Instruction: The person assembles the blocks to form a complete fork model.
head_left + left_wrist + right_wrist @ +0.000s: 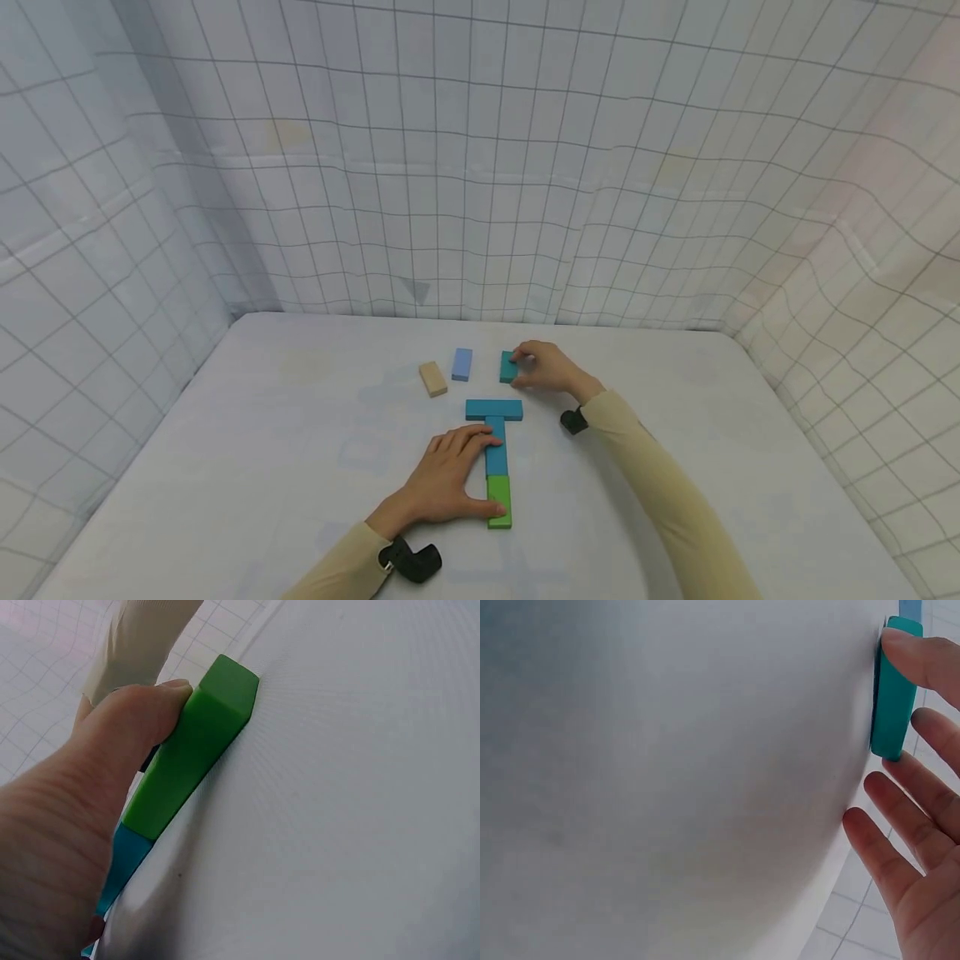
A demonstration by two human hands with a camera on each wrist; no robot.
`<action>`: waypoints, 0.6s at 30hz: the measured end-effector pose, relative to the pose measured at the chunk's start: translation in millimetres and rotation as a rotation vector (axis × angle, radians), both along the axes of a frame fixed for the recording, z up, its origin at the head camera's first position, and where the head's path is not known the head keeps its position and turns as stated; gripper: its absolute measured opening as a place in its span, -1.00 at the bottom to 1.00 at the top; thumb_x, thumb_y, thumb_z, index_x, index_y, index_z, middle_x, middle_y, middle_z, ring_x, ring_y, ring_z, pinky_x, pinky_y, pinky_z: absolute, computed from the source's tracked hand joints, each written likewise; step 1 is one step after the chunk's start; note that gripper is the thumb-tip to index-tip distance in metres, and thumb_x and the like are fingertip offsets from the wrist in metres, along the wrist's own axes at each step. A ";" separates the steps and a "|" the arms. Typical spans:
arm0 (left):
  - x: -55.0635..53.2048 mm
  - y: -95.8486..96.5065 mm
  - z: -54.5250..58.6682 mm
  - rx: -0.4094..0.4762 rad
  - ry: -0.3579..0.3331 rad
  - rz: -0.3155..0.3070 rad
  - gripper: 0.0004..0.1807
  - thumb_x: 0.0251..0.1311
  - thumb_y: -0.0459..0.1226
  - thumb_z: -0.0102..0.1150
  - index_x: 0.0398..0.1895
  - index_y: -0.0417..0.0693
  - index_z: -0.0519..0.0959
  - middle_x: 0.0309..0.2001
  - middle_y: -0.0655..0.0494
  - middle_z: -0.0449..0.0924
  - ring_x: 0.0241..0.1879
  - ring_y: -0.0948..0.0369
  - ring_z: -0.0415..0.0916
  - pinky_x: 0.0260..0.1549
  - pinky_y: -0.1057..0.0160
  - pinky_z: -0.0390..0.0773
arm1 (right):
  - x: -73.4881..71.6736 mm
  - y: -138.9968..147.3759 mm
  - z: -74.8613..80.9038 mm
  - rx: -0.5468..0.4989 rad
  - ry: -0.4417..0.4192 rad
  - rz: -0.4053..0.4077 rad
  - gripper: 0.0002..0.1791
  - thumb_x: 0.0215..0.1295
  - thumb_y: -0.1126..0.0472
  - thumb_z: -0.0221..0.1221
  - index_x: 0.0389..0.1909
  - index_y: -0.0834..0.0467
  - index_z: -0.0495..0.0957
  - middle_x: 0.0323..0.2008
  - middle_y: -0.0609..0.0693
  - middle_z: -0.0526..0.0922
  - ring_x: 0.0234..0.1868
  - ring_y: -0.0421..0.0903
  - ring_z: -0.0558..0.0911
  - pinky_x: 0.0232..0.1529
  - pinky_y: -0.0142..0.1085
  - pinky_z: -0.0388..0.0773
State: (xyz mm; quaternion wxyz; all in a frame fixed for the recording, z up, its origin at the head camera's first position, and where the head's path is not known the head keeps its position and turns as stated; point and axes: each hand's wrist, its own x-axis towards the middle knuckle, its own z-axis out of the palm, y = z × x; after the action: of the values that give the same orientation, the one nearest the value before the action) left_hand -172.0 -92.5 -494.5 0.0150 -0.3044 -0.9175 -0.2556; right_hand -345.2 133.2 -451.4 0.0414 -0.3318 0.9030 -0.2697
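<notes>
On the white table, a blue block (pixel 493 409) lies crosswise at the top of a lengthwise blue block (pixel 496 458), with a green block (pixel 499 492) end to end below it, forming a T. My left hand (pixel 446 479) rests along its left side, thumb on the green block (pixel 180 761) and fingertips on the lengthwise blue one. Farther back, my right hand (pixel 551 367) holds a teal block (pixel 507 367) between thumb and fingers. In the right wrist view, the thumb touches one end of the teal block (pixel 894 705) and a fingertip meets the other; the remaining fingers are spread.
Left of the teal block lie a light blue block (pixel 462 365) and a tan wooden block (pixel 432 378). White cloth with a grid pattern (pixel 480 208) hangs behind the table and at both sides. A dark wrist device (pixel 411 560) sits on the left forearm.
</notes>
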 end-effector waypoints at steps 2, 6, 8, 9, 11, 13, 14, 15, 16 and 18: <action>0.3 -0.1 0.2 -0.002 -0.004 0.002 -0.04 -0.14 0.49 0.06 0.33 0.26 0.25 0.37 0.20 0.07 0.33 0.11 0.04 0.13 -0.06 0.12 | 0.6 3.5 -1.9 -0.030 0.000 -0.006 -0.61 0.03 0.21 0.42 -0.11 0.24 0.58 -0.06 0.07 0.57 0.03 0.02 0.50 0.09 -0.14 0.39; 0.8 0.0 0.6 -0.003 -0.007 0.005 -0.04 -0.15 0.50 0.05 0.33 0.27 0.26 0.37 0.20 0.07 0.33 0.11 0.04 0.13 -0.06 0.12 | 3.0 10.0 -4.5 -0.062 0.000 0.000 -0.61 0.03 0.21 0.43 -0.11 0.22 0.59 -0.06 0.05 0.57 0.02 0.00 0.50 0.06 -0.17 0.42; 0.9 0.1 0.6 -0.001 -0.008 0.005 -0.04 -0.15 0.49 0.06 0.32 0.27 0.26 0.37 0.20 0.07 0.33 0.11 0.05 0.13 -0.06 0.12 | 4.7 12.5 -5.1 -0.071 -0.002 0.006 -0.60 0.04 0.21 0.42 -0.09 0.21 0.59 -0.03 0.05 0.57 0.04 0.00 0.49 0.07 -0.18 0.41; 0.8 0.1 0.5 -0.001 -0.007 0.005 -0.04 -0.15 0.49 0.06 0.32 0.27 0.26 0.37 0.20 0.07 0.33 0.12 0.05 0.13 -0.06 0.12 | 5.8 13.8 -5.1 -0.079 -0.003 0.009 -0.60 0.03 0.21 0.42 -0.08 0.21 0.59 -0.02 0.05 0.56 0.05 0.01 0.49 0.07 -0.17 0.41; 0.4 0.4 0.2 -0.002 -0.003 0.005 -0.04 -0.15 0.49 0.05 0.33 0.28 0.25 0.37 0.21 0.07 0.33 0.12 0.05 0.13 -0.06 0.11 | 8.6 16.3 -4.8 -0.092 -0.009 0.010 -0.58 0.03 0.21 0.42 -0.07 0.22 0.58 -0.01 0.06 0.56 0.06 0.02 0.48 0.08 -0.15 0.41; 0.1 0.7 -0.4 -0.005 0.000 0.005 -0.03 -0.15 0.50 0.04 0.33 0.28 0.25 0.37 0.21 0.06 0.33 0.12 0.04 0.14 -0.05 0.12 | 11.2 18.4 -4.7 -0.097 -0.012 0.006 -0.56 0.03 0.20 0.43 -0.05 0.22 0.58 0.00 0.07 0.56 0.07 0.03 0.48 0.08 -0.14 0.40; 0.1 0.9 -0.4 -0.005 0.000 0.005 -0.03 -0.15 0.50 0.04 0.33 0.28 0.25 0.37 0.21 0.07 0.33 0.12 0.04 0.14 -0.05 0.12 | 12.5 19.4 -4.7 -0.097 -0.013 0.004 -0.56 0.02 0.20 0.43 -0.05 0.22 0.58 0.00 0.07 0.56 0.07 0.03 0.48 0.08 -0.14 0.40; 0.0 1.0 -0.5 -0.006 0.002 0.004 -0.03 -0.15 0.50 0.04 0.33 0.28 0.25 0.37 0.20 0.07 0.33 0.12 0.04 0.13 -0.05 0.12 | 13.9 20.3 -4.7 -0.098 -0.017 0.001 -0.55 0.02 0.21 0.43 -0.04 0.22 0.58 0.01 0.07 0.56 0.07 0.04 0.48 0.08 -0.13 0.40; 0.0 1.2 -0.5 -0.004 0.001 0.004 -0.03 -0.15 0.50 0.05 0.33 0.28 0.25 0.37 0.20 0.07 0.33 0.12 0.04 0.13 -0.05 0.12 | 15.3 21.0 -4.6 -0.093 -0.021 -0.003 -0.55 0.02 0.21 0.43 -0.04 0.22 0.58 0.01 0.07 0.55 0.07 0.04 0.47 0.08 -0.13 0.40; 0.2 1.4 -0.4 -0.005 0.000 0.003 -0.03 -0.15 0.50 0.05 0.34 0.28 0.25 0.37 0.20 0.07 0.33 0.12 0.04 0.13 -0.05 0.12 | 17.6 22.2 -5.3 -0.079 -0.030 -0.012 -0.54 0.02 0.21 0.43 -0.03 0.21 0.58 0.02 0.07 0.55 0.08 0.03 0.47 0.08 -0.11 0.40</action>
State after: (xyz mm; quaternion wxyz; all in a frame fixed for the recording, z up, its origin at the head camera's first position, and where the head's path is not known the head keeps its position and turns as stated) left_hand -171.8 -91.1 -494.9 0.0147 -0.3029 -0.9186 -0.2532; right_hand -327.6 155.4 -456.7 0.0403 -0.3236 0.8929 -0.3104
